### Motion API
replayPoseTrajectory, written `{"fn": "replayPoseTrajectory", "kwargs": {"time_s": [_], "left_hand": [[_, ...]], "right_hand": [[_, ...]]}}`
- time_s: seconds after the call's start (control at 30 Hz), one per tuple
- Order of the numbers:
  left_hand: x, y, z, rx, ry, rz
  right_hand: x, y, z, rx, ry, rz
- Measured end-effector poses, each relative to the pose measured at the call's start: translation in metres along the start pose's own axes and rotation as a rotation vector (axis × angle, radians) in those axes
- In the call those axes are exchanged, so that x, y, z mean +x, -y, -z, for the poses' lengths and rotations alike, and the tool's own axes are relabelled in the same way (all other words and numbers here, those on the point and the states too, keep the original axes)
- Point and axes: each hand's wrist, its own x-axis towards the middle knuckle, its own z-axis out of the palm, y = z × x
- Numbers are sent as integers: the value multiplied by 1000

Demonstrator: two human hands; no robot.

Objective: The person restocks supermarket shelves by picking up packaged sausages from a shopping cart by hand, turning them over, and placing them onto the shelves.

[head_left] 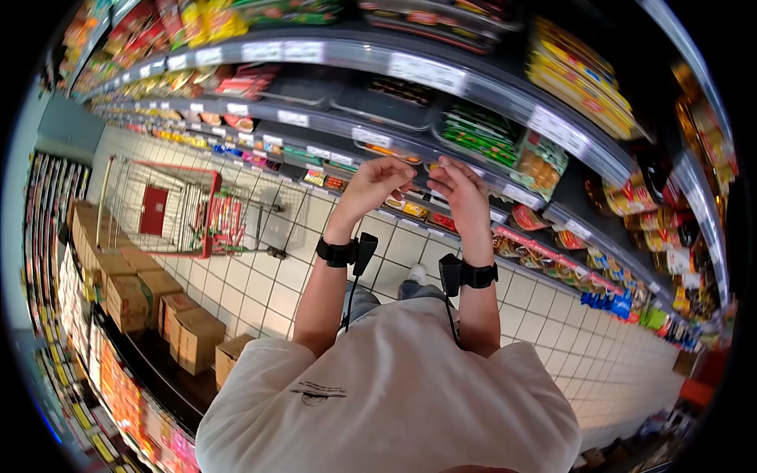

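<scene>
Both of my hands are raised in front of the store shelves, a small gap between them. My left hand [376,186] has its fingers curled and the thumb near the fingertips; nothing clear shows in it. Beside it, my right hand [461,189] has its fingers bent but apart, and no item is seen in it. Beyond the right hand lie green packets [481,134] on a shelf and a pack with round brown items [539,165]. A black strap with a small device sits on each wrist.
A shopping cart [177,209] with a red frame stands at the left on the tiled floor [378,264]. Cardboard boxes [197,337] line the lower left. Shelf edges with price labels [426,72] cross the top, and jars [631,197] stand at the right.
</scene>
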Motion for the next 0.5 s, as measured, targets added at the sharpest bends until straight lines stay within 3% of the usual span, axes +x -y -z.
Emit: {"fn": "replayPoseTrajectory", "kwargs": {"time_s": [0.23, 0.5], "left_hand": [[-91, 4, 111, -1, -264, -74], [-221, 1, 253, -272, -575, -172]], "right_hand": [[-7, -80, -115, -138, 214, -206], [-38, -184, -265, -339, 427, -406]]}}
